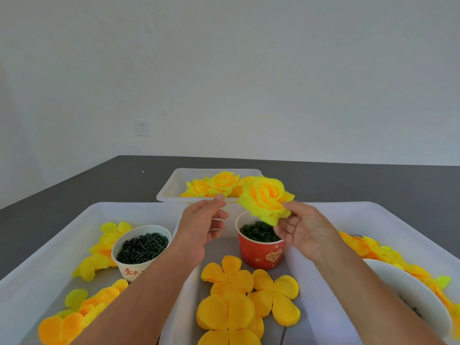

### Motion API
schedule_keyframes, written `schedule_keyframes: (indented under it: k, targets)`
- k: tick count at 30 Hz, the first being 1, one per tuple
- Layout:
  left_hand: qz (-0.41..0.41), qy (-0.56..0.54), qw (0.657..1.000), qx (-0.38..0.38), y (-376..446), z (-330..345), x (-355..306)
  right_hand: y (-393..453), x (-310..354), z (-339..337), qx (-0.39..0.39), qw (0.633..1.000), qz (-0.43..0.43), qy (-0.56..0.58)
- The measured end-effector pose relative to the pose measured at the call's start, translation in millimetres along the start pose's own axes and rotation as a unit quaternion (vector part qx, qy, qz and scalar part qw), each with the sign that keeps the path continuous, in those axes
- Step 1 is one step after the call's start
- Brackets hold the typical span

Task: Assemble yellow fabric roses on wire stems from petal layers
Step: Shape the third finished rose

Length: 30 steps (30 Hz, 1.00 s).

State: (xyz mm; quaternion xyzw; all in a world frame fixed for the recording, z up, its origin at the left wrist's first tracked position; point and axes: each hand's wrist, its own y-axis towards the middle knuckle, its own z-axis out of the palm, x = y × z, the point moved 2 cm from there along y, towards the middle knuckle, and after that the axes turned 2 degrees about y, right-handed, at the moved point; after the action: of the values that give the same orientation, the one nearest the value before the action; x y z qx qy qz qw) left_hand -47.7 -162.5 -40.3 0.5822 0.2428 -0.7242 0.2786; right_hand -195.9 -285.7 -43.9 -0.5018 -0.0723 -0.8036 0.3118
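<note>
1. While the right hand (302, 230) holds an assembled yellow rose (267, 199) by its lower petals, thumb and fingers pinched round the fabric, the bloom sits raised above the red paper cup (261, 252).
2. The left hand (202, 226) is lifted just beside the rose, apart from it; its thumb and forefinger meet at the tips and the other fingers curl loosely. Whether that grip has anything in it cannot be told.
3. The red paper cup holds dark green looped pieces and stands between the two forearms.
4. A white paper cup (140, 252) with red lettering holds dark green pegs and stands in the left white tray (49, 247), among loose yellow petals (97, 255).
5. Flat orange-yellow petal layers (249, 302) lie overlapping in front of the red cup.
6. The right white tray (388, 215) holds more petals (368, 250) and a white bowl (408, 292), partly hidden by the right forearm.
7. A far white bin (171, 188) on the dark tabletop (74, 190) holds finished yellow roses (214, 185).
8. A wall socket (142, 127) is on the white wall.
</note>
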Motion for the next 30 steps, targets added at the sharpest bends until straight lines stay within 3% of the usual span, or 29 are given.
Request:
schedule_keyframes:
  k: [4,8,18,26,30]
  targets:
    - [-0.020,0.001,1.000,-0.019,3,-3,3,19,32,7,-0.036,0.999,-0.004,0.036]
    - [-0.020,0.011,1.000,-0.014,7,-2,5,48,43,31,-0.024,0.999,0.005,0.032]
    - [-0.001,0.021,1.000,-0.023,11,-4,9,110,-12,128,0.044,0.992,0.072,-0.096]
    - [0.010,0.014,0.999,-0.041,13,-9,7,132,-42,147,-0.013,0.984,0.003,-0.177]
    - [0.017,0.016,0.999,-0.046,15,-11,6,138,-43,141,-0.053,0.945,-0.046,-0.319]
